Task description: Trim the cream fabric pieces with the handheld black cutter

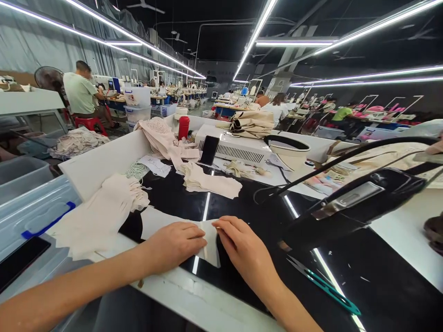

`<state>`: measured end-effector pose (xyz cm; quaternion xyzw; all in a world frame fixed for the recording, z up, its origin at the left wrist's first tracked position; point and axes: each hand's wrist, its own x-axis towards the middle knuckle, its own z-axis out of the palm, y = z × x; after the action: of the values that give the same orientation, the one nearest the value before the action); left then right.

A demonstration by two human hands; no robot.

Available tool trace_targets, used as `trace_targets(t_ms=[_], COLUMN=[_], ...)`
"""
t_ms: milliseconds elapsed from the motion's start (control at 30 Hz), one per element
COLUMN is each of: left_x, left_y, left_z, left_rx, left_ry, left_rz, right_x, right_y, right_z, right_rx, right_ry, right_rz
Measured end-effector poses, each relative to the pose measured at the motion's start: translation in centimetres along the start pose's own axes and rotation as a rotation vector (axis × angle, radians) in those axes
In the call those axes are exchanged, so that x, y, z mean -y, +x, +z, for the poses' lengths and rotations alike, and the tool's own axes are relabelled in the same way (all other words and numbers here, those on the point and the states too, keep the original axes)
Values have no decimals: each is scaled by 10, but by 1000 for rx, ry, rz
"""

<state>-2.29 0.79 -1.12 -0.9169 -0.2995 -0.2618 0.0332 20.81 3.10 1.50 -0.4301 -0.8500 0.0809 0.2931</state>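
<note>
A pale off-white fabric piece point(212, 252) lies on the glossy black tabletop in front of me, its left part running out from behind my left hand. My left hand point(176, 245) rests on it from the left, fingers bent together and pressing on the cloth. Thumb and forefinger of my right hand point(244, 246) pinch the piece's upper right edge. The fingertips of both hands are close together, with a narrow strip of cloth between them. Left of my hands spreads a heap of similar cream pieces point(100, 212). Another small cream stack point(212, 179) lies beyond them.
Teal thread snips point(332, 288) lie at right, below a black device with a metal plate point(358, 200) and cable. A phone point(209, 150) leans against a white vented box point(238, 150). Behind are a red bottle point(183, 127) and low white panels. Another phone point(22, 260) lies at left.
</note>
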Motion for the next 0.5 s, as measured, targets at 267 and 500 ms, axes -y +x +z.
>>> trace_targets(t_ms=[267,500], left_x=[2,-3], left_y=[-3,-5], left_z=[-5,-9], left_rx=[60,74], left_ry=[-27,-45], left_rz=[-19,-20], right_x=[13,7], right_y=[-35,-61], right_z=[-3,-52], right_rx=[96,-233], right_ry=[-59,-106], right_rz=[-306,-277])
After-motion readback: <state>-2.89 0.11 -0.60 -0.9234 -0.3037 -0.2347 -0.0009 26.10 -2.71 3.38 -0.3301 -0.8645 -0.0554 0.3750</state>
